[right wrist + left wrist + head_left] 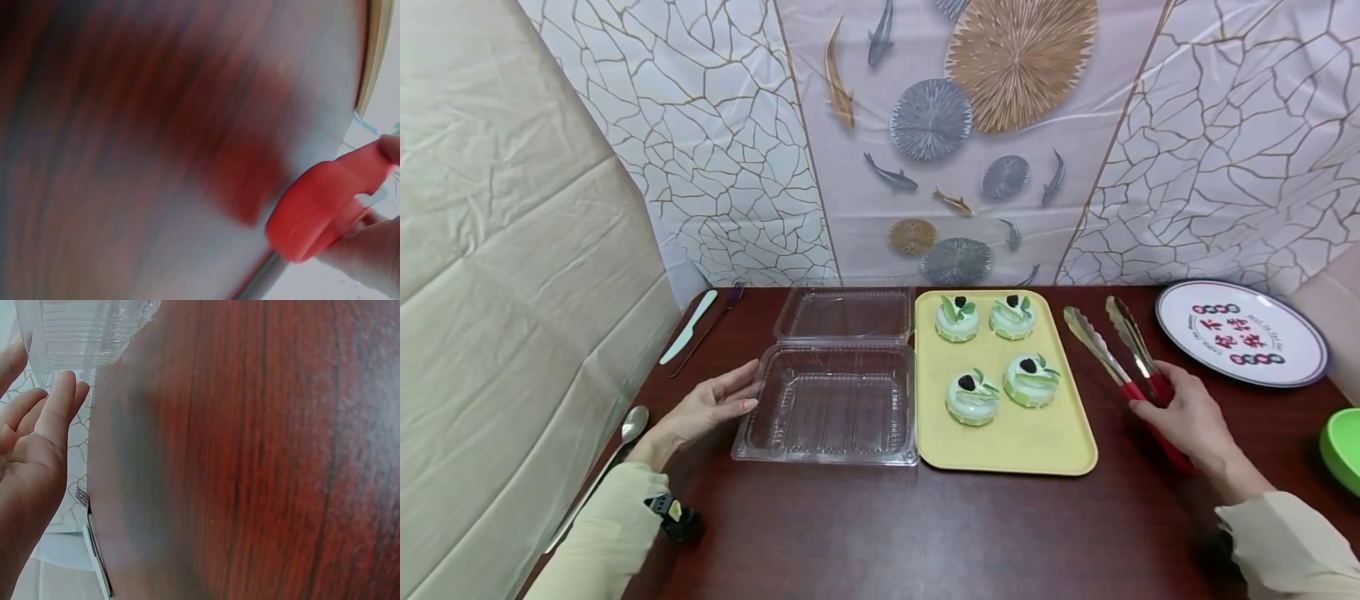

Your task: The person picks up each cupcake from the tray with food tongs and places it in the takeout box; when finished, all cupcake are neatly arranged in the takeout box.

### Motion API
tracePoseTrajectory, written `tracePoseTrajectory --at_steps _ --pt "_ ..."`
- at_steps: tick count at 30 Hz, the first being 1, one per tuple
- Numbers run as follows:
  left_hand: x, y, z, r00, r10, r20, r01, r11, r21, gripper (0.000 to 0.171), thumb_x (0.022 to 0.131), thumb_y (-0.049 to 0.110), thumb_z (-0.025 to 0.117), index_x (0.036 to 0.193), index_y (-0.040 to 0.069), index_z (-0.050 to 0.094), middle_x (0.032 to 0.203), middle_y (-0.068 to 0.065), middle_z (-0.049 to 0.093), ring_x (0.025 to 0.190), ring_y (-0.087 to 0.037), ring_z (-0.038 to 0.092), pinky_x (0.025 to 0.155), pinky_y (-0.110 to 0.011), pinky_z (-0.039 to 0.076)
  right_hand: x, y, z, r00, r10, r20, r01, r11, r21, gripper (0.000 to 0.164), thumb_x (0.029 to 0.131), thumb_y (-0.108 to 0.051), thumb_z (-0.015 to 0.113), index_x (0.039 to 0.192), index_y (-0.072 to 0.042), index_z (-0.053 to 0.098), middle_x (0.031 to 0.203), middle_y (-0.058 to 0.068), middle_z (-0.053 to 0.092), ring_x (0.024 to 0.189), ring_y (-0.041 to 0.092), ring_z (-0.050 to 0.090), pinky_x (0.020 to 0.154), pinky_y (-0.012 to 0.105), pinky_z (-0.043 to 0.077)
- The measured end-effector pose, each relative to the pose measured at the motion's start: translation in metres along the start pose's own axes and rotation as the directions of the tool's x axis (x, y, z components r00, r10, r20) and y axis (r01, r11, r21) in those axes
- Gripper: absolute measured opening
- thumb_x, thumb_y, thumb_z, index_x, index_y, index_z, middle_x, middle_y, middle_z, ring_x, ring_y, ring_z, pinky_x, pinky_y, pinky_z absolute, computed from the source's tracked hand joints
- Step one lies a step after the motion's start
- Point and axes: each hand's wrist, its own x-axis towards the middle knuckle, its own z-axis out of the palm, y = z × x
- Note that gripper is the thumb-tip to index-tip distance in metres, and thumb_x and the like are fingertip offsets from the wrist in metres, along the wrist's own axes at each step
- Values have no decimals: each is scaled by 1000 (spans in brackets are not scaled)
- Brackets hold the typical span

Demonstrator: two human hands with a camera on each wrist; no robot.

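My left hand (711, 408) touches the left side of a clear plastic clamshell box (827, 457), its fingers fairly straight. The box lies with its lid (850, 317) folded back toward the wall. In the left wrist view the fingers (55, 412) reach the box's edge. With my right hand (1187, 417) I grip a pair of tongs (1105, 346) by the red handles (325, 206), their metal arms spread apart with nothing between them. Between the hands sits a yellow tray (1000, 450) bearing several small cream cakes (972, 398), each topped with a dark berry and green leaves.
A white plate (1292, 333) with red lettering lies at the back right, and a green bowl (1343, 450) shows at the right edge. A pale knife (688, 327), a fork (715, 325) and a long spoon (634, 423) lie along the left edge. A patterned cloth wall stands behind.
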Motion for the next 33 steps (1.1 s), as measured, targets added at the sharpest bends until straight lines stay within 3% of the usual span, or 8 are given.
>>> tracePoseTrajectory --at_steps 3,6,9,13,18,22,33 --pt "0 0 0 1000 2 -2 -2 1000 0 78 97 8 59 155 -4 8 162 -27 4 119 17 47 95 -9 45 -2 4 -5 996 -76 -48 79 996 51 59 84 -6 71 133 14 44 111 35 54 86 -9 40 70 6 29" --pt "1 0 1 1000 -2 -3 2 1000 -4 78 97 8 59 155 -4 8 162 -27 5 119 16 47 95 -9 45 -7 7 -12 987 -146 -63 151 985 84 61 84 -5 72 137 10 44 117 31 51 90 -20 29 73 0 24" --pt "1 1 1 1000 -8 -6 8 1000 4 78 97 9 60 155 -4 9 162 -26 5 119 16 47 94 -9 45 -13 13 -20 976 -216 -38 219 969 112 64 83 -4 75 139 3 45 120 0 53 91 -18 33 73 0 28" --pt "2 1 1 1000 -2 -3 2 1000 13 78 97 8 60 155 -4 10 162 -27 5 120 16 46 95 -9 44 -20 20 -28 960 -279 22 275 955 112 65 80 -6 79 138 -4 50 113 -34 40 91 -14 38 70 3 31" --pt "1 -1 0 1000 4 0 -4 1000 5 77 97 7 59 154 -5 9 161 -28 5 120 16 47 95 -9 44 -25 26 -33 951 -281 129 274 959 68 63 80 -13 80 138 -12 53 117 -34 39 94 -11 37 71 5 29" --pt "1 -1 0 1000 -19 -9 19 1000 -5 79 96 9 61 155 -3 10 162 -27 6 120 15 48 94 -9 45 -28 31 -34 931 -319 177 307 947 92 64 80 -11 80 139 -13 53 120 -31 43 101 -14 38 76 3 29" --pt "1 0 1 1000 -4 4 4 1000 -24 79 96 8 61 154 -6 9 160 -29 5 120 14 49 94 -10 46 -26 32 -30 891 -398 220 388 917 88 65 76 -11 82 136 -11 56 120 -29 47 108 -20 38 84 0 25"
